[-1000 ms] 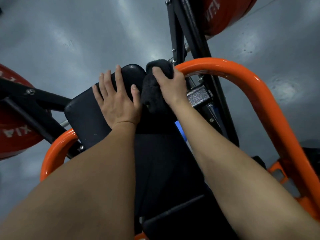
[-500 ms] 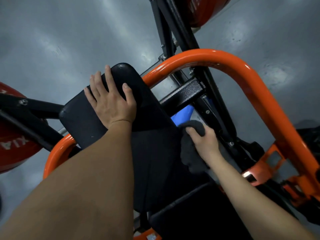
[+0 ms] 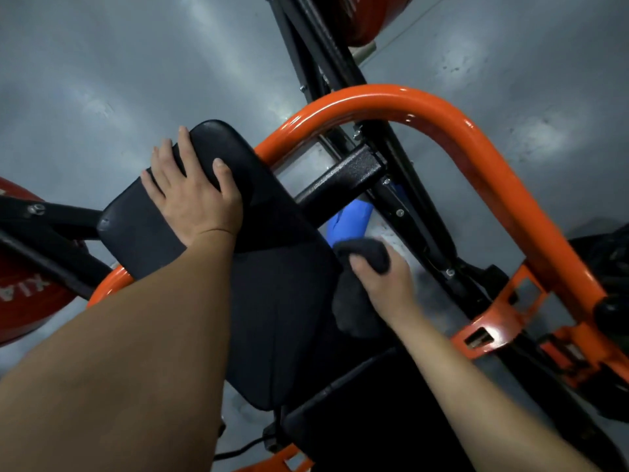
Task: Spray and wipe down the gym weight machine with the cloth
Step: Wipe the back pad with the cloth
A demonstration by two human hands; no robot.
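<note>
Dark cloth (image 3: 360, 267) sits bunched against the right edge of the black pad (image 3: 279, 301), with your right hand (image 3: 384, 284) grip curled tight round it. Your left hand (image 3: 194, 195) lies flat on the pad's top, fingers straight, grip open. Behind them the orange frame tube (image 3: 493, 172) arches; a blue object (image 3: 350, 216) is just beyond the cloth, and a red weight plate (image 3: 20, 301) is far left

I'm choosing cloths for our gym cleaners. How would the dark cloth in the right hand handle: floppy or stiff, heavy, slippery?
Probably floppy: the dark cloth bunches in the right hand and its free end hangs beside the black pad. Likely light, since one hand's grip carries it. Its fuzzy-looking surface suggests it won't slip easily.
</note>
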